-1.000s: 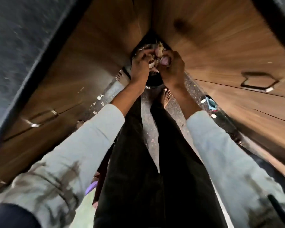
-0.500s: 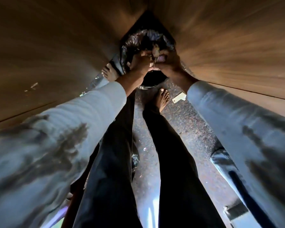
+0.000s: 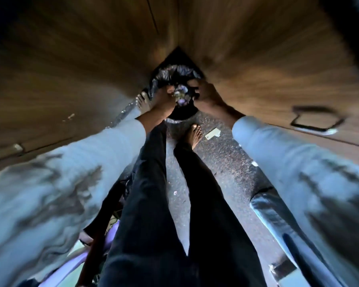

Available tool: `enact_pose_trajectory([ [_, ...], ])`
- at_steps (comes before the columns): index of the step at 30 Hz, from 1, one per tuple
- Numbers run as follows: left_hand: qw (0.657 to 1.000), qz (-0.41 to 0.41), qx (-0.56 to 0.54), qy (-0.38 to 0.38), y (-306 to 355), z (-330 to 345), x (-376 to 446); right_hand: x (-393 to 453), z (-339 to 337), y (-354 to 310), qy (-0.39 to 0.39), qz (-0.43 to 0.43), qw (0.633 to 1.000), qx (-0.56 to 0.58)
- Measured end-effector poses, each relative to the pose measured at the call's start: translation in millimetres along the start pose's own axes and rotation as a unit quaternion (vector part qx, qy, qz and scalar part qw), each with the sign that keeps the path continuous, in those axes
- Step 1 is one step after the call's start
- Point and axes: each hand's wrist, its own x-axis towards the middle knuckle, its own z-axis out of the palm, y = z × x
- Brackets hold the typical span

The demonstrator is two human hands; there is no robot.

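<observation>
Head view: our left hand (image 3: 163,99) and right hand (image 3: 206,96) clutch crumpled purple-white peelings (image 3: 181,96) above the black-lined bin (image 3: 168,72), its inside dark.

Dim wooden cabinets (image 3: 257,59) flanking speckled dark floor (image 3: 222,162).

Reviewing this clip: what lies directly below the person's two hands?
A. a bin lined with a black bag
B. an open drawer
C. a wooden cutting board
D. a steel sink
A: the left hand and the right hand hang over the bin lined with a black bag, which stands in the corner between the wooden cabinets, with a clump of scraps between them.
</observation>
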Motion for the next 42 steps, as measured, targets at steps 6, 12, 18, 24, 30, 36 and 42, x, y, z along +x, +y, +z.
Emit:
enact_pose_trajectory([
  [6, 0.977, 0.135, 0.161, 0.037, 99, -83, -136, -113, -102, -117, 0.041, -0.075, 0.988, -0.126],
  [12, 0.932, 0.290, 0.185, 0.111, 197, -157, -252, -198, -181, -211, 0.091, -0.133, 0.968, -0.194],
  [18, 0.887, 0.362, 0.209, 0.195, 272, -198, -293, -231, -243, -282, 0.146, -0.180, 0.959, -0.166],
  [24, 0.876, 0.387, 0.184, 0.219, 319, -240, -281, -224, -295, -326, 0.189, -0.163, 0.957, -0.150],
  [30, 0.887, 0.377, 0.169, 0.208, 346, -283, -246, -193, -326, -361, 0.222, -0.162, 0.952, -0.139],
  [36, 0.893, 0.371, 0.181, 0.181, 359, -319, -204, -149, -338, -396, 0.257, -0.140, 0.948, -0.124],
  [42, 0.897, 0.373, 0.186, 0.149, 377, -342, -161, -104, -351, -421, 0.280, -0.119, 0.940, -0.158],
])
